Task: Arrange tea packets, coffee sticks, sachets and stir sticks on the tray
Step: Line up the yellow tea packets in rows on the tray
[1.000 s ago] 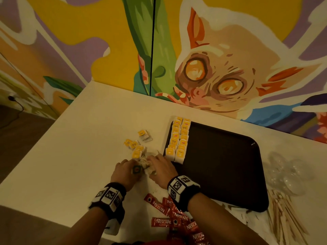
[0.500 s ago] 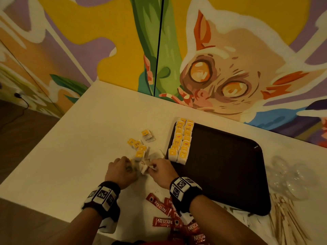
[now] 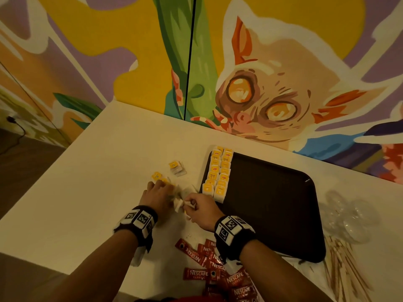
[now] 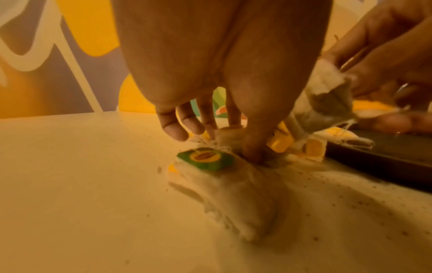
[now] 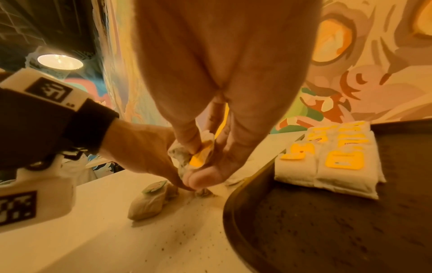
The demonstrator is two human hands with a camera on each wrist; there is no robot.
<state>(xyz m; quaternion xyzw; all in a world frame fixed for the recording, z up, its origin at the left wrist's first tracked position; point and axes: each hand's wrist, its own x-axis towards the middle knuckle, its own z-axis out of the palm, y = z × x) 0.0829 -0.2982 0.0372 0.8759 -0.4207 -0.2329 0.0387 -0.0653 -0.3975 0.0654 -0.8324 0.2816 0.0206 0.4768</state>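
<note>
1. Right hand (image 3: 201, 209) pinching a white tea bag with yellow tag (image 5: 198, 157), lifted just off the table (image 3: 87, 192) beside the tray's (image 3: 272, 203) near-left corner.
2. Left hand (image 3: 156, 196) with fingers spread loosely, thumb pressing a loose heap of bags; green-tagged bag (image 4: 224, 184) lying just before it.
3. On tray: two neat rows of yellow-tagged packets (image 3: 218, 171); exact count unclear.
4. Red coffee sticks (image 3: 209, 264) scattered near the table's front edge; wooden stir sticks (image 3: 344, 264) at right.
</note>
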